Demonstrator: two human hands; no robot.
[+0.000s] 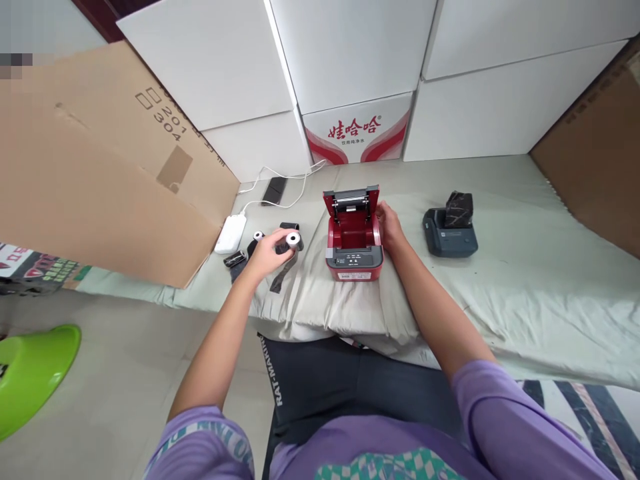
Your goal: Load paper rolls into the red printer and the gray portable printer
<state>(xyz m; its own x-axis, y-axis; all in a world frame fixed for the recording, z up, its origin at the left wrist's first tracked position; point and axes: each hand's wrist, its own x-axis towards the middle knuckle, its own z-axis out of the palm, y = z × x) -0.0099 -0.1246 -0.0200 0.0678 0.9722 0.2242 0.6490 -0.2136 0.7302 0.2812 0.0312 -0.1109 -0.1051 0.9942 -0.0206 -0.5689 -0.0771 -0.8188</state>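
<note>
My left hand (273, 250) is closed on a paper roll (294, 240) with a white core end, and a dark loose strip hangs below it. To its right stands a red and dark grey label printer (356, 263); its lid is raised and its red inner bay shows no roll. My right hand (389, 225) grips the printer's right side near the hinge, some fingertips hidden behind it. Left of my left hand lie a small dark roll (235, 259) and another roll with a white core (258, 235), partly covered by the hand.
A dark portable printer (450, 240) with a black marbled strip stands at right. A white power bank (231, 233), its cable and a black phone (275, 191) lie at left. White boxes (355, 53) line the back; cardboard panels (165, 193) flank the pale sheet. A green stool (40, 373) is lower left.
</note>
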